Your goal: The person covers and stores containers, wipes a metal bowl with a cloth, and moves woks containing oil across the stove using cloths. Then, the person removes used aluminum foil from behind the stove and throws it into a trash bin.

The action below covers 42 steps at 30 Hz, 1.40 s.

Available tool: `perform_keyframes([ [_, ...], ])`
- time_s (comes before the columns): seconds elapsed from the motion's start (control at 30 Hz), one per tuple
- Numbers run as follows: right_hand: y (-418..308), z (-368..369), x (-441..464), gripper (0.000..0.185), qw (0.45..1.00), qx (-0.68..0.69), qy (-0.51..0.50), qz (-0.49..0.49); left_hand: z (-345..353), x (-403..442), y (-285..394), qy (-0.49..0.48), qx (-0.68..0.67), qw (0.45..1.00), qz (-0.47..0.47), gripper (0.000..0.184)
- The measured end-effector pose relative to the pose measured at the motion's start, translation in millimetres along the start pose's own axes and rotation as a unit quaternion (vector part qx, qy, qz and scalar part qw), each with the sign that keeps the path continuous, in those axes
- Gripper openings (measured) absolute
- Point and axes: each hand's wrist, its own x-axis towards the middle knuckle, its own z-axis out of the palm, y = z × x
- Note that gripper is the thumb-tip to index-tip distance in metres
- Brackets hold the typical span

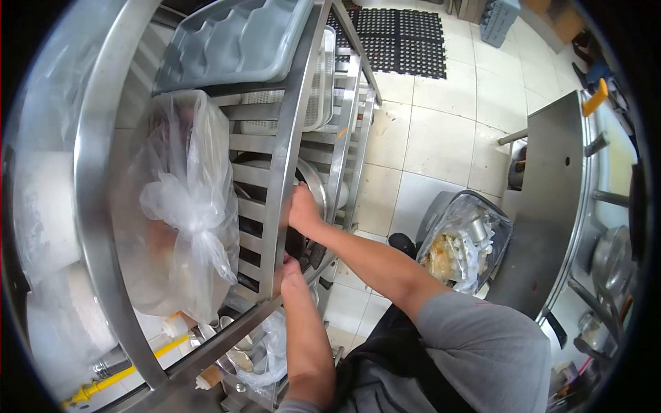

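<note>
Both my arms reach in between the levels of a slatted metal rack [279, 155]. My right hand [303, 208] is closed at the rack's edge, close to the rim of a round metal pan [313, 180] on a lower level. Below it, my left hand [291, 270] is curled beside the rack's upright edge, next to dark items under the slats. The rack hides most of the fingers on both hands, so what they grip cannot be made out. On the upper shelf, a knotted clear plastic bag [189, 206] lies close to my hands.
A grey moulded tray [237, 45] tops the rack, with a white perforated basket [320, 89] lower down. A bin lined with plastic [506, 230] holds refuse on the tiled floor. To the right stands a steel counter [544, 199]. A black mat [399, 41] lies beyond.
</note>
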Motion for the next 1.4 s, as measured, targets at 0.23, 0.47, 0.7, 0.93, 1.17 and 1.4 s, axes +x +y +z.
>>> perform_keyframes([
  [0.23, -29.7, -46.5, -46.3, 0.032, 0.971, -0.116, 0.197, -0.069, 13.6, -6.3, -10.2, 0.002, 0.083, 0.996, 0.006, 0.049],
  [0.47, -97.9, -141.4, -89.3, 0.03, 0.939, -0.066, 0.337, -0.029, 15.7, -6.6, -23.7, -0.026, 0.159, 0.987, -0.006, 0.05],
  [0.7, -181.5, -224.2, -190.7, 0.029, 0.908, -0.123, 0.387, -0.102, 38.2, -45.4, -24.8, -0.028, 0.231, 0.964, -0.127, 0.038],
  [0.93, -246.4, -234.2, -324.4, 0.024, 0.738, -0.46, 0.297, -0.393, 29.1, -53.1, -32.8, -0.172, 0.314, 0.898, -0.254, 0.04],
  [1.17, -271.0, -221.0, -428.5, 0.021, 0.557, -0.654, 0.256, -0.443, -16.1, -124.3, -13.0, -0.123, 0.342, 0.793, -0.489, 0.082],
  [1.4, -267.0, -200.9, -509.0, 0.024, 0.558, -0.642, 0.314, -0.422, -12.0, -95.0, -65.8, -0.184, 0.207, 0.854, -0.44, 0.058],
])
